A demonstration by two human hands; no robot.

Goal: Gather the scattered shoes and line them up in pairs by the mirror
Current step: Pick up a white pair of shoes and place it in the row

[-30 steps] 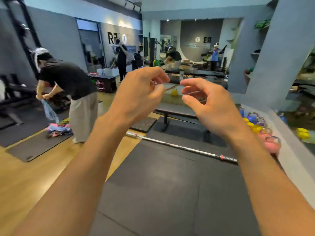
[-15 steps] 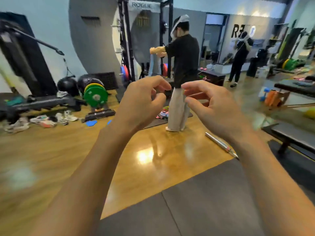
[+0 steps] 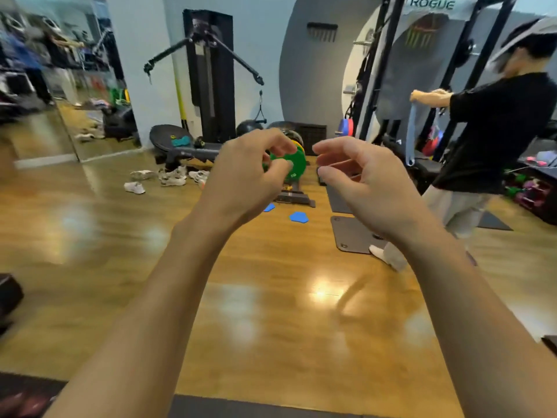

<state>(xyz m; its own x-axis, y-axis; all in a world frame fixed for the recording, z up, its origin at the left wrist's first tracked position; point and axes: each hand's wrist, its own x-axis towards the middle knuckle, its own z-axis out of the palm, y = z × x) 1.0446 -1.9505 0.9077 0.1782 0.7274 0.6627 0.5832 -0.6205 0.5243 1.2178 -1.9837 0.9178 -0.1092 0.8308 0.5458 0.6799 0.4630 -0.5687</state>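
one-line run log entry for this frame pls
shoes: scattered on wooden floor, none gathered | left hand: raised, empty | right hand: raised, empty | mirror: far left

floor [image 3: 90,236]: glossy wood | mats [image 3: 352,233]: matt rubber | mirror [image 3: 60,70]: glass

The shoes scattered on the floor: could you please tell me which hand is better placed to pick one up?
Left, probably: the shoes lie leftward, nearer the left hand; the right hand, equally empty, is farther off.
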